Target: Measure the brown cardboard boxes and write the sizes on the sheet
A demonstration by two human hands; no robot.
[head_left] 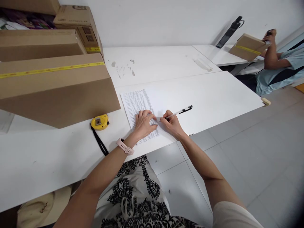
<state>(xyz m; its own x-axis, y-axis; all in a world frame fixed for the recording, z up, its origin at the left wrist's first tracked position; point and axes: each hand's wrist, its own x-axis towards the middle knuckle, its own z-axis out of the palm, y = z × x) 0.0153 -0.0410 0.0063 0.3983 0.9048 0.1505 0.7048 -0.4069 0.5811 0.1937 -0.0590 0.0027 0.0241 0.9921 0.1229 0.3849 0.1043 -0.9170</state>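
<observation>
A sheet of paper (pixel 130 101) with rows of small writing lies on the white table. My left hand (pixel 143 123) rests on the sheet with fingers bent and spread, holding nothing. Just to its right, my right hand (pixel 173 125) grips a pen (pixel 177 113) with a clear barrel and a black clip. The pen slants up to the right, and its tip is near the sheet's right edge, partly hidden by my fingers. A yellow tape measure (pixel 100 122) with a black strap sits left of the sheet.
Cardboard boxes (pixel 61 95) with yellow tape crowd the table's left side. Against the wall at the far right stands a dark bottle (pixel 230 32). Beyond the table (pixel 213 91), a person (pixel 280 63) handles another cardboard box (pixel 249 47). A beige cap (pixel 45 205) shows below the table edge.
</observation>
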